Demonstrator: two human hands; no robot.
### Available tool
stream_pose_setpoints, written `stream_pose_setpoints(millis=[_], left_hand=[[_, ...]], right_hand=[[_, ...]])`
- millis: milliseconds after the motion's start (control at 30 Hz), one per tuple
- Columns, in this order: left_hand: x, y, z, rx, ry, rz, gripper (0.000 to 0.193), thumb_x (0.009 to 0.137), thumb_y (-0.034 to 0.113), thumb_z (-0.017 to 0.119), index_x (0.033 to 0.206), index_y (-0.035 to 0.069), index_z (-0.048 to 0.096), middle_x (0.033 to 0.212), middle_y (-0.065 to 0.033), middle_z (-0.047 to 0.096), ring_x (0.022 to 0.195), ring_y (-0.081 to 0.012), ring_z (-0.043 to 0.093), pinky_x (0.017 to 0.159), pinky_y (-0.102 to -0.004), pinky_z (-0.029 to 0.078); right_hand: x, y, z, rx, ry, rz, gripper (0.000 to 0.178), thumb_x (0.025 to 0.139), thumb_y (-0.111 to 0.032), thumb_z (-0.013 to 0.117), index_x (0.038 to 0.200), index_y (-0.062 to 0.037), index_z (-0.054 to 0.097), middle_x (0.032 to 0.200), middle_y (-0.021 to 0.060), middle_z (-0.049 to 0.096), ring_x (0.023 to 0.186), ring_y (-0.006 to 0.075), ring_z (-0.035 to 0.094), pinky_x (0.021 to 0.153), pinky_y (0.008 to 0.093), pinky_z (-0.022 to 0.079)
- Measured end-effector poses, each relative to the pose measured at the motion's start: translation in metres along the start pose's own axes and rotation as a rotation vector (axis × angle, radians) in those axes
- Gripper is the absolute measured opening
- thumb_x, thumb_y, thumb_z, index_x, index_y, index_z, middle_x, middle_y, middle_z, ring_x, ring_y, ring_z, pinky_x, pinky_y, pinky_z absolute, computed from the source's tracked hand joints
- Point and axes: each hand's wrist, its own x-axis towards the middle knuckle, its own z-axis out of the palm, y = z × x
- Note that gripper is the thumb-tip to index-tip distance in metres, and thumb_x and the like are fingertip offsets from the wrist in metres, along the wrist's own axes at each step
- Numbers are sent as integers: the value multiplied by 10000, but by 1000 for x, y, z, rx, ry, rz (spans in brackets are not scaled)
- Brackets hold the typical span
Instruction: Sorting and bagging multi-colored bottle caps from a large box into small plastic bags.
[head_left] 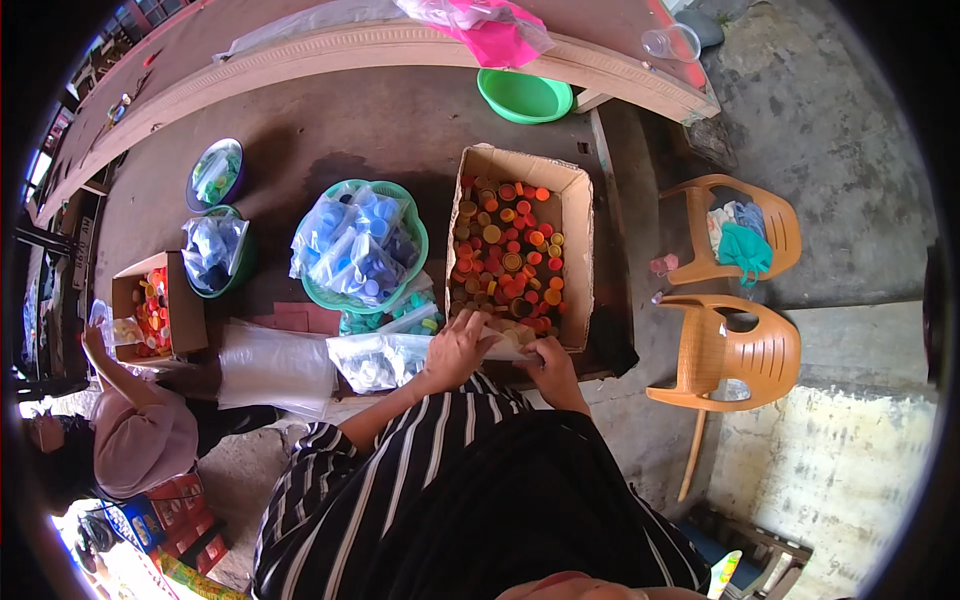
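A clear plastic bag [508,346] is stretched between my two hands at the near edge of a cardboard box [578,215]. My left hand [460,350] is closed on the bag's left side, and my right hand [553,370] pinches its right side. Yellowish pieces show at the bag, but I cannot tell whether they lie inside it or behind it. Red, orange and yellow bottle caps [512,262] cover the bottom of the box. Just left of my left hand lies a filled plastic bag [380,362] with white and grey contents.
A green basket [421,235] heaped with bags of blue caps stands left of the box. Flat plastic bags [275,365] lie nearer. At far left a person [145,430] reaches toward a smaller box of caps [190,325]. Brown plastic chairs [745,355] stand right.
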Motion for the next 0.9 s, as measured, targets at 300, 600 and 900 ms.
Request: stream_pose_setpoints(millis=[300,600,900], left_hand=[[2,-12,9,-12,33,351,202,798,171,739,952,58,674,1095,-80,612,1041,-295,554,919,-424,450],[13,-19,30,-10,-78,90,321,828,106,612,1142,63,559,979,-167,670,957,-355,634,869,-469,478],[16,-10,22,340,87,555,358,801,227,681,1125,80,645,1063,-76,660,1027,-250,620,986,-446,430]], right_hand=[[19,3,-11,-178,23,-238,234,860,-235,706,905,-11,655,936,109,549,970,312,525,808,424,443],[23,15,18,237,104,194,213,944,-208,601,993,-1,582,878,148,616,814,288,601,748,354,472],[49,26,2,182,-6,144,200,1002,-188,512,1000,1,575,922,117,640,856,221,625,766,347,481]])
